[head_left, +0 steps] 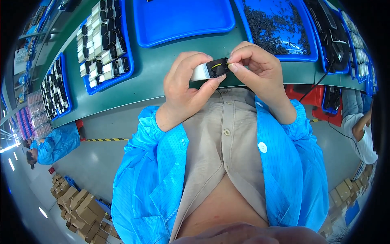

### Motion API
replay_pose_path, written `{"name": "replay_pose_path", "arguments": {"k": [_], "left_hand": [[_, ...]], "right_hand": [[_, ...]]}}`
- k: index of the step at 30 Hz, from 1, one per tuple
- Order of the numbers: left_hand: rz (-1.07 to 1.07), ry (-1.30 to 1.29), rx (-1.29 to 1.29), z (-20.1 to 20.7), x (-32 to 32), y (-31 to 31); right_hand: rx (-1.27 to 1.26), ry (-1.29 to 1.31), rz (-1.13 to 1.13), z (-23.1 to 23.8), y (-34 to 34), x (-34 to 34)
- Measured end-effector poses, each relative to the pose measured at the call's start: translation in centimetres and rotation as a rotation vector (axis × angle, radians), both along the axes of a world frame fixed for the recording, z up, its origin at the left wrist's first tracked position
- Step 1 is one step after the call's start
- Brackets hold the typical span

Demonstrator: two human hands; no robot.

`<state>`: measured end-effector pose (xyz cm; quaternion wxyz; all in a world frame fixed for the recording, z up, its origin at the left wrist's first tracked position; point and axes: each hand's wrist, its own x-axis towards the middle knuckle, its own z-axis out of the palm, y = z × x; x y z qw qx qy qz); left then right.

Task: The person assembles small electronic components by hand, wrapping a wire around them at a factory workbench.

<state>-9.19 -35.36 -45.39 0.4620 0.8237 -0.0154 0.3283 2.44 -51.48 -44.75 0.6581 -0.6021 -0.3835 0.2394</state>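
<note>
My left hand [180, 83] holds a small white block with a black end [217, 70] just above the near edge of the green table, fingers over its top and thumb below. A thin yellow strip [217, 65] runs across the black end. The fingertips of my right hand [262, 67] are pinched together at the right side of that end, by the tip of the yellow strip. Whatever lies between those fingertips is too small to make out.
A blue tray [174, 41] lies beyond my hands. Another blue tray [310, 57] at the right holds loose small black parts [272, 26]. White-and-black blocks [103, 44] fill a tray at the left. A black cable [319, 83] hangs over the table edge. Other people sit at both sides.
</note>
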Motion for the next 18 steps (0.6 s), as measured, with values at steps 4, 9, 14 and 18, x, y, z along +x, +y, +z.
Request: {"name": "replay_pose_path", "arguments": {"k": [4, 9, 14, 18], "left_hand": [[-0.027, -0.025, 0.150, 0.19, -0.10, 0.24], [-0.011, -0.129, 0.295, -0.42, 0.15, 0.71], [-0.022, -0.132, 0.377, -0.35, 0.22, 0.97], [-0.019, -0.182, 0.406, -0.34, 0.34, 0.93]], "right_hand": [[0.064, 0.227, 0.006, 0.15, 0.19, -0.61], [0.113, 0.407, 0.094, -0.25, 0.02, -0.43], [0.104, 0.437, 0.094, -0.10, 0.00, -0.73], [0.110, 0.611, 0.100, 0.21, 0.04, -1.04]]}}
